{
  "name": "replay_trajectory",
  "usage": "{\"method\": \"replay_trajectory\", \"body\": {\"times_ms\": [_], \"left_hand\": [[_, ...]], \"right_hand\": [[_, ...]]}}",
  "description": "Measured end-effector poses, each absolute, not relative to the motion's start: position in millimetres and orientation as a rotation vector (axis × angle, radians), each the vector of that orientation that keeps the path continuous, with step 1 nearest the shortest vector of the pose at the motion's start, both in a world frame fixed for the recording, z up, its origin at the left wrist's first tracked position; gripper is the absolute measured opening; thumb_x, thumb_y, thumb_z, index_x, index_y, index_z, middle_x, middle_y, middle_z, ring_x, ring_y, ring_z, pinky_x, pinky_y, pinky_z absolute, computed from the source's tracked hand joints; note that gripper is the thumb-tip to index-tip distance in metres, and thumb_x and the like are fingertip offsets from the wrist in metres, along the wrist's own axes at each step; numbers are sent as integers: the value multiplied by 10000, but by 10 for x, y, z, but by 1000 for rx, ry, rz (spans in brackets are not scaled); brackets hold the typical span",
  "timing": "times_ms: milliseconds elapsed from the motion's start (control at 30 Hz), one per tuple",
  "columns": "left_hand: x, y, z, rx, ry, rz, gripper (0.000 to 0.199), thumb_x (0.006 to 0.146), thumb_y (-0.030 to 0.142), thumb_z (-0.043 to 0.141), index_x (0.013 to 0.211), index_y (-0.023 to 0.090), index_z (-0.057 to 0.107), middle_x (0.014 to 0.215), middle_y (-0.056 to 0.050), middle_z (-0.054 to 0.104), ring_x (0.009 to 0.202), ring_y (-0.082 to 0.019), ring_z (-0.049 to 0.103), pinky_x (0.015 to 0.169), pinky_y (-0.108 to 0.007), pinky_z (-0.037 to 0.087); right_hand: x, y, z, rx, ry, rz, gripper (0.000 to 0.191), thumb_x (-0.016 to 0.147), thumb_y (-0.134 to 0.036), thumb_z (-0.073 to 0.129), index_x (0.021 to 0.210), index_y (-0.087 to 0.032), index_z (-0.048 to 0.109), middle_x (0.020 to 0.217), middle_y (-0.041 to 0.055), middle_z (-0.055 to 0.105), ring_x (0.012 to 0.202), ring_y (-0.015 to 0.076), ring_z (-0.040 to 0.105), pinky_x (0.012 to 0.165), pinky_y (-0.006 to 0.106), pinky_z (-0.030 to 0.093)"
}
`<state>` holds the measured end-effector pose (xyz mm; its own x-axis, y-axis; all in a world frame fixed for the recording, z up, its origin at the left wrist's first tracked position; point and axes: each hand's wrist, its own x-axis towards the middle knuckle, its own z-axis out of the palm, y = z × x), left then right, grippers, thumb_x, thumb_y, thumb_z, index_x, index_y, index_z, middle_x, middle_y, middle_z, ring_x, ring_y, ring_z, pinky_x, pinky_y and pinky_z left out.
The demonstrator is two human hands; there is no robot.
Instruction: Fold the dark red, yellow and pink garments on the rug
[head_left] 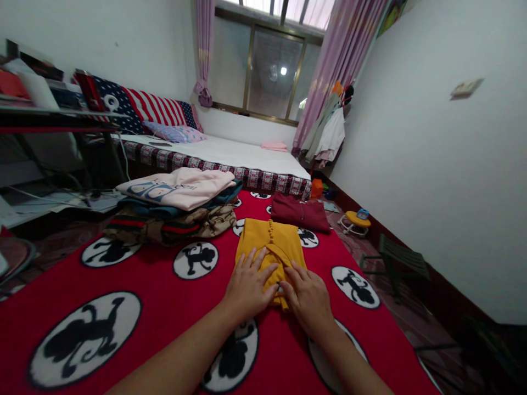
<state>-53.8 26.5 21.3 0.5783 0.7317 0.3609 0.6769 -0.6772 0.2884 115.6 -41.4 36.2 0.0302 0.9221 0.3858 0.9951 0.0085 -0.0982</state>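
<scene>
A mustard-yellow garment with a row of small buttons lies partly folded on a red blanket printed with monkey figures. My left hand rests on its near left part, fingers spread over the cloth. On the near right part lies my right hand, its fingers stretched out too. The two thumbs come close together over the near end of the cloth. Just beyond sits a folded maroon garment. To the left is a stack of folded clothes, with a pale pink top uppermost and camouflage cloth at the bottom.
Behind the blanket stands a bed with a white sheet and a purple pillow. A cluttered desk is at the left. Along the right wall are a yellow-topped stool, a dark slatted chair and hanging clothes.
</scene>
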Motion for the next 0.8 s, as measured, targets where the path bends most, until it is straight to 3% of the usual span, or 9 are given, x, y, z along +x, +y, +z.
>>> {"method": "replay_trajectory", "body": {"times_ms": [133,167,233,367,467,600,800], "left_hand": [[-534,270,198,2650,1187,733,493,864,558,526,1326,385,546,1555,-39,328,1437,-320,257,1150,-562,214],[-534,269,201,2640,1185,735,488,859,552,538,1318,385,555,1558,-38,323,1437,-321,255,1153,-563,208],[-535,266,212,2616,1184,727,478,850,534,559,1302,380,571,1561,-42,315,1438,-328,251,1156,-567,199],[-537,272,224,2573,1159,720,477,837,526,579,1290,379,582,1564,-44,307,1441,-340,241,1155,-580,195],[-544,283,218,2549,1139,739,475,834,521,587,1286,374,587,1562,-38,311,1442,-341,238,1155,-590,190],[-564,278,217,2523,1108,766,460,824,502,609,1262,358,610,1555,-37,327,1440,-343,241,1155,-599,184],[-596,319,254,2329,1010,925,377,825,459,624,1173,322,672,1458,-38,480,1378,-321,371,1149,-567,246]], "right_hand": [[1306,29,699,-2091,-1922,-269,325,980,-342,387,963,-200,679,862,78,734,829,230,684,896,403,442],[1374,218,768,-2101,-1856,-253,310,972,-322,394,985,-191,675,864,85,732,826,228,686,844,369,466],[1501,642,868,-2004,-1804,-197,285,932,-292,463,1117,-174,644,1053,108,714,941,221,675,845,329,482],[1584,1388,956,-1797,-2080,127,579,813,-299,643,1359,-169,500,1368,123,558,1245,225,530,1024,349,414],[1509,1686,1008,-1824,-2283,485,637,702,-309,755,1298,-183,567,1215,76,669,1084,214,631,912,297,487],[1400,1809,1074,-1922,-2395,634,456,586,-381,838,969,-163,722,864,34,742,784,192,674,700,241,518],[1243,1621,1105,-2141,-2452,214,515,596,-498,800,982,-172,700,919,39,725,774,189,657,654,230,470]]}}
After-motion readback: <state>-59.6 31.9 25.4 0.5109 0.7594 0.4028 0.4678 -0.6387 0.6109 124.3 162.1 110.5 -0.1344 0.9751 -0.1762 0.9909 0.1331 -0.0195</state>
